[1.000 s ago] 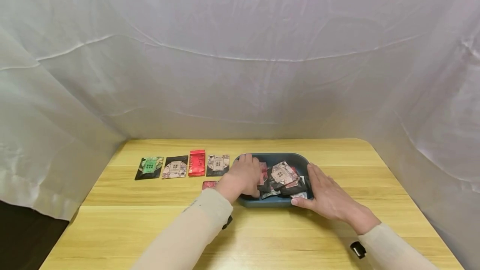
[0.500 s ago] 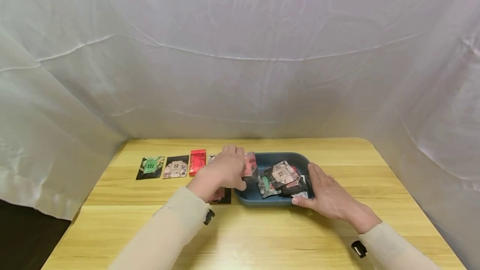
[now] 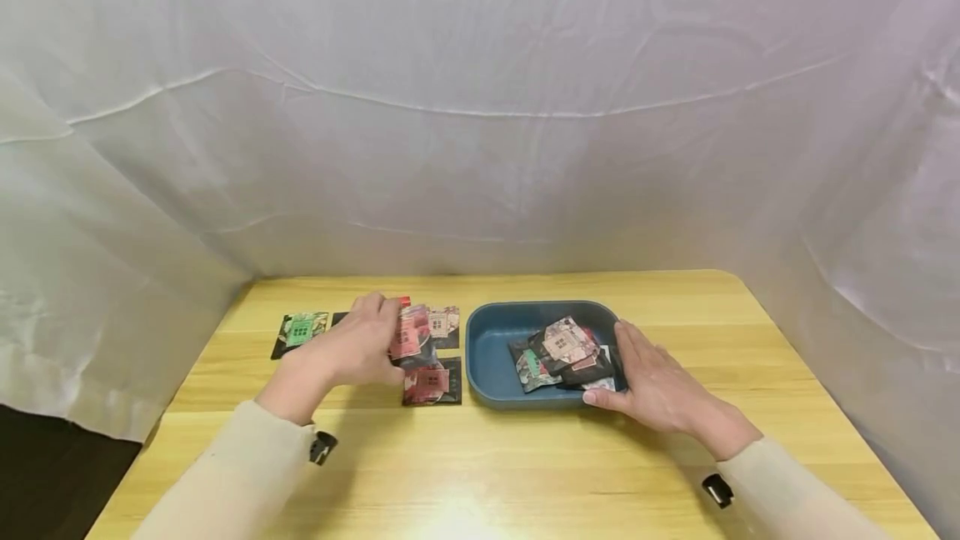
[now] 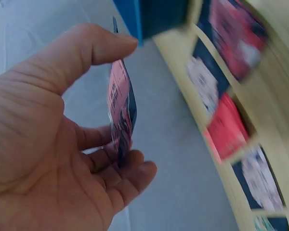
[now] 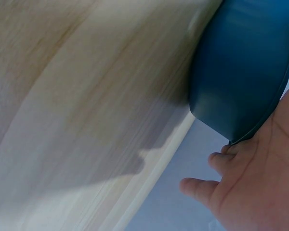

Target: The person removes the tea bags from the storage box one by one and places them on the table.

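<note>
Biggest thing first: the blue tray (image 3: 491, 365) could skid on the tabletop (image 3: 570, 465) if the right hand (image 3: 663, 390) nudges it, since those fingers lie pretty straight along its right end, not wrapped round anything. Next up, the left hand (image 3: 356, 347) is above the laid-out packets, so dipping too low might knock the flowery packet (image 3: 446, 325) crooked. Smallest worry: the pink-labelled packet (image 3: 412, 340), pinched edge to edge between thumb and fingers, left of the tray. Looks thin and slick, so a loose pinch could drop it.

Versus half a second ago: tray and right hand look about the same, left hand's come left off the tray rim, and way more of the front packet (image 3: 435, 384) shows.
</note>
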Tool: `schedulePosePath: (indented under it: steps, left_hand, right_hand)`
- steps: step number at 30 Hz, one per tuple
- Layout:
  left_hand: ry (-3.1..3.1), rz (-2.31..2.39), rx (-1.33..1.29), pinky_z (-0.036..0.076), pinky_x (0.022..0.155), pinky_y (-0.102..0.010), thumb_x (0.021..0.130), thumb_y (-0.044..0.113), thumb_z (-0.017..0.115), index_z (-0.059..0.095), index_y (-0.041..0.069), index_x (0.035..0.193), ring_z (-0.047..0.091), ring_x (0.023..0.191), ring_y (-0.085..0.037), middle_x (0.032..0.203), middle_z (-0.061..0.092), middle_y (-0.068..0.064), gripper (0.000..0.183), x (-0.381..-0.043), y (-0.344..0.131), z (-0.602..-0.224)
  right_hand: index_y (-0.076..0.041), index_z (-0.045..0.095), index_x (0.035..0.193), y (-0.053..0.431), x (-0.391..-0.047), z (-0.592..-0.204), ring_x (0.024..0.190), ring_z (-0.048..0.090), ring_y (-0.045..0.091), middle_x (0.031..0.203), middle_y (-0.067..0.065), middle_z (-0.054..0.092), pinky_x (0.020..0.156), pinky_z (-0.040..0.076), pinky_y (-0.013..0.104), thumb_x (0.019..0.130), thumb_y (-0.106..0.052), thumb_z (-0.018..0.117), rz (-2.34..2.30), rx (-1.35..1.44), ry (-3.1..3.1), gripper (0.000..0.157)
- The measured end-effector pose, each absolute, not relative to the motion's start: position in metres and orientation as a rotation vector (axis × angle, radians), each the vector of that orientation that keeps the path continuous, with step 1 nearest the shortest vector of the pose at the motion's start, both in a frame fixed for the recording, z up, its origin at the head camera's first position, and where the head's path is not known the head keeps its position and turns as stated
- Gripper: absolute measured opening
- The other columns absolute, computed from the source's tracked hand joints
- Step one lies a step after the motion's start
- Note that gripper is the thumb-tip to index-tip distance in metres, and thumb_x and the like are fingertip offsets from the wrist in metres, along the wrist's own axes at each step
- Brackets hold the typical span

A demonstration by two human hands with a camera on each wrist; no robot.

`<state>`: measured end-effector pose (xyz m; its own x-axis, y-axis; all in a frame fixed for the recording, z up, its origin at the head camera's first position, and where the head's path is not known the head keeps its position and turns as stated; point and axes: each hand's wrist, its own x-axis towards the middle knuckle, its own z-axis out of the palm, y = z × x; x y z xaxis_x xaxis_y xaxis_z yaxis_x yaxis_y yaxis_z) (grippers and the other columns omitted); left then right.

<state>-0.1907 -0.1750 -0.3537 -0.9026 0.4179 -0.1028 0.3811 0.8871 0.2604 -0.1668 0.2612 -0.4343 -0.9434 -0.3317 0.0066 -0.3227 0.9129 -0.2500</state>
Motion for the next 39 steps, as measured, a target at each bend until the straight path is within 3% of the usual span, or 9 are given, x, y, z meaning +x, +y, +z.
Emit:
schedulePosePath:
  steps: [4, 13, 21, 28, 39]
  left_hand:
    - [2.905, 0.335, 0.645, 0.051, 0.091, -0.048, 0.075, 0.03, 0.09, 0.043, -0.007, 0.146, 0.047, 0.108, -0.03, 0.124, 0.052, -0.017, 0.093, -0.187, -0.194, -0.36]
    - [2.836, 0.316, 0.591, 0.049, 0.106, -0.059, 0.077, 0.028, 0.092, 0.038, -0.009, 0.152, 0.051, 0.124, -0.039, 0.137, 0.049, -0.025, 0.099, -0.18, -0.214, -0.377]
    - [2.789, 0.253, 0.588, 0.034, 0.12, -0.066, 0.072, 0.02, 0.093, 0.038, -0.012, 0.152, 0.036, 0.146, -0.056, 0.15, 0.043, -0.035, 0.103, -0.186, -0.218, -0.4]
    - [2.791, 0.21, 0.583, 0.04, 0.118, -0.062, 0.069, 0.021, 0.094, 0.044, -0.01, 0.15, 0.048, 0.136, -0.05, 0.144, 0.049, -0.031, 0.099, -0.186, -0.216, -0.409]
    - [2.781, 0.222, 0.542, 0.041, 0.117, -0.062, 0.07, 0.024, 0.097, 0.047, -0.003, 0.152, 0.048, 0.136, -0.046, 0.144, 0.05, -0.028, 0.1, -0.187, -0.215, -0.418]
  right_hand:
    - [0.014, 0.012, 0.162, 0.263, -0.168, -0.432, 0.155, 0.023, 0.054, 0.17, 0.036, 0.014, 0.121, 0.027, 0.07, 0.09, -0.082, 0.056, -0.386, -0.519, 3.04, 0.128]
    - [0.013, 0.012, 0.163, 0.265, -0.169, -0.432, 0.155, 0.024, 0.055, 0.17, 0.036, 0.014, 0.121, 0.027, 0.071, 0.09, -0.082, 0.057, -0.387, -0.523, 3.042, 0.128]
    - [0.013, 0.012, 0.163, 0.265, -0.168, -0.436, 0.156, 0.024, 0.053, 0.17, 0.035, 0.014, 0.121, 0.027, 0.071, 0.09, -0.083, 0.056, -0.392, -0.515, 3.04, 0.128]
    - [0.013, 0.013, 0.163, 0.262, -0.167, -0.435, 0.156, 0.024, 0.053, 0.17, 0.035, 0.016, 0.121, 0.027, 0.071, 0.09, -0.082, 0.057, -0.402, -0.512, 3.041, 0.127]
    - [0.013, 0.014, 0.162, 0.262, -0.167, -0.436, 0.155, 0.026, 0.053, 0.17, 0.035, 0.017, 0.121, 0.028, 0.071, 0.09, -0.081, 0.058, -0.4, -0.522, 3.05, 0.126]
